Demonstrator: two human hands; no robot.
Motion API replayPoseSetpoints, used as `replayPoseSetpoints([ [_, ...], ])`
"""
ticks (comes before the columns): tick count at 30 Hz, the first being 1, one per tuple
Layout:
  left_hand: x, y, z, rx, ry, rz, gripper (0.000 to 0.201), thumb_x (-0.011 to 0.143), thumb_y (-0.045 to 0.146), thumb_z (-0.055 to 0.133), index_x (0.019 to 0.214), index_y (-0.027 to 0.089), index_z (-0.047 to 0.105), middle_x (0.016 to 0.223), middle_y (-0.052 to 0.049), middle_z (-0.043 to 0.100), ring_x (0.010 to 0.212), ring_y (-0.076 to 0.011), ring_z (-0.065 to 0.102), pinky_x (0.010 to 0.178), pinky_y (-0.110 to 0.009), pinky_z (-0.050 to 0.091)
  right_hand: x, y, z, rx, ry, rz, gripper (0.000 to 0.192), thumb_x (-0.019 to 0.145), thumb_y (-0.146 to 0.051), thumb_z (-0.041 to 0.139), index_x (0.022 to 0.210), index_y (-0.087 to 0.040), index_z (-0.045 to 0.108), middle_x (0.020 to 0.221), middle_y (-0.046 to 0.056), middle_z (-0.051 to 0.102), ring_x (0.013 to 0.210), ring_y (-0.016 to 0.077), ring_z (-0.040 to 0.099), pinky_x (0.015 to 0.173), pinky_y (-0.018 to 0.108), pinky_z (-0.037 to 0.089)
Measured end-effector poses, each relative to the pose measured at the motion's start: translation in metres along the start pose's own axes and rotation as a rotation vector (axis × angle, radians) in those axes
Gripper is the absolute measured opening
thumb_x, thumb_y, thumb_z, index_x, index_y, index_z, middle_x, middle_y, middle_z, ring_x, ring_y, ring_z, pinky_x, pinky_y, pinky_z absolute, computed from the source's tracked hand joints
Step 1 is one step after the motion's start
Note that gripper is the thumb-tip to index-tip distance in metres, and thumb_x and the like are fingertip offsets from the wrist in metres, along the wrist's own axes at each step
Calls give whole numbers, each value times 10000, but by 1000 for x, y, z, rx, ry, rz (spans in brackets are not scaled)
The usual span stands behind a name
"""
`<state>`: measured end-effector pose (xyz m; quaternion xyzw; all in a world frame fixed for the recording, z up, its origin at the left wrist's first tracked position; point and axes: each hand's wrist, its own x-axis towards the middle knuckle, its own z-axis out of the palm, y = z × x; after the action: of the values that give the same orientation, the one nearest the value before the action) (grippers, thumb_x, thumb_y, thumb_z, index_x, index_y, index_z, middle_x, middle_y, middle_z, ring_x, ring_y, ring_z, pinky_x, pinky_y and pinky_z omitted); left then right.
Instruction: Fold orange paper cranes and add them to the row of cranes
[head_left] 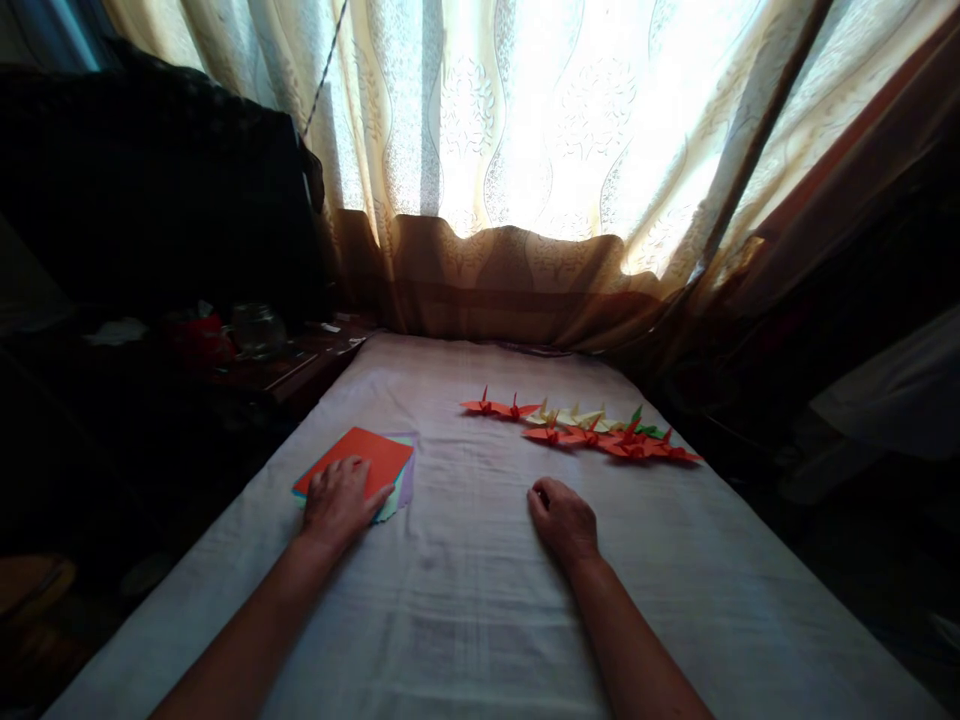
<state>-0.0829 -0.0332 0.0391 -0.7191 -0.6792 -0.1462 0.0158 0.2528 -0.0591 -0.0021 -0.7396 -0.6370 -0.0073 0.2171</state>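
My left hand lies on a stack of square coloured paper, its thumb spread away from the fingers. The top sheet is orange-red. Edges of blue, pale green and lilac sheets stick out beneath it. My right hand rests on the cloth to the right, fingers curled in, with nothing seen in it. Beyond that hand stand several folded paper cranes in two rows: red-orange cranes in front, with pale yellow cranes and a green crane behind.
A white cloth covers the surface under both hands. To the left, a dark side table holds a glass jar and a red object. Backlit patterned curtains hang at the far end.
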Motion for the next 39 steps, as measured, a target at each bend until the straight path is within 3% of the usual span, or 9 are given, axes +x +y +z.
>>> replayPoseSetpoints([
  [8, -12, 13, 3, 14, -75, -18, 301, 887, 390, 582, 1094, 192, 675, 1182, -138, 662, 1102, -296, 584, 920, -378, 411, -2, 0, -1, -11, -4, -8, 172, 898, -264, 521, 836, -213, 674, 826, 22, 696, 727, 143, 585, 652, 245, 331],
  [14, -9, 8, -5, -71, -101, -82, 322, 946, 372, 462, 842, 201, 713, 916, -83, 739, 857, -233, 666, 688, -278, 402, -10, -1, -3, -11, -4, 0, 170, 901, -262, 525, 837, -208, 673, 813, 22, 691, 729, 146, 590, 647, 243, 333],
  [18, -8, 4, -5, -158, -88, -162, 321, 933, 363, 455, 777, 213, 691, 813, -38, 734, 751, -200, 661, 590, -246, 348, -14, -1, -5, -4, 4, -5, 170, 895, -261, 525, 833, -214, 677, 814, 21, 695, 725, 144, 593, 637, 239, 334],
  [27, -6, -3, 0, -377, -69, -254, 198, 836, 365, 563, 786, 208, 672, 799, -18, 732, 754, -197, 676, 594, -237, 393, -16, -2, -6, -4, 3, 7, 164, 893, -256, 534, 835, -219, 683, 829, 21, 709, 732, 149, 604, 637, 240, 340],
  [35, 5, -13, 1, -469, -74, -220, 150, 801, 282, 545, 737, 185, 641, 708, -5, 692, 692, -183, 655, 600, -231, 427, -19, -3, -9, 15, 6, 0, 158, 893, -249, 543, 830, -217, 683, 827, 20, 711, 730, 145, 611, 633, 234, 345],
  [39, 5, -13, -3, -465, -39, -180, 167, 847, 265, 491, 821, 189, 638, 768, -16, 697, 739, -186, 651, 632, -233, 434, -18, -1, -7, 43, 17, -10, 155, 881, -250, 549, 820, -219, 688, 821, 25, 713, 727, 151, 613, 632, 240, 352],
])
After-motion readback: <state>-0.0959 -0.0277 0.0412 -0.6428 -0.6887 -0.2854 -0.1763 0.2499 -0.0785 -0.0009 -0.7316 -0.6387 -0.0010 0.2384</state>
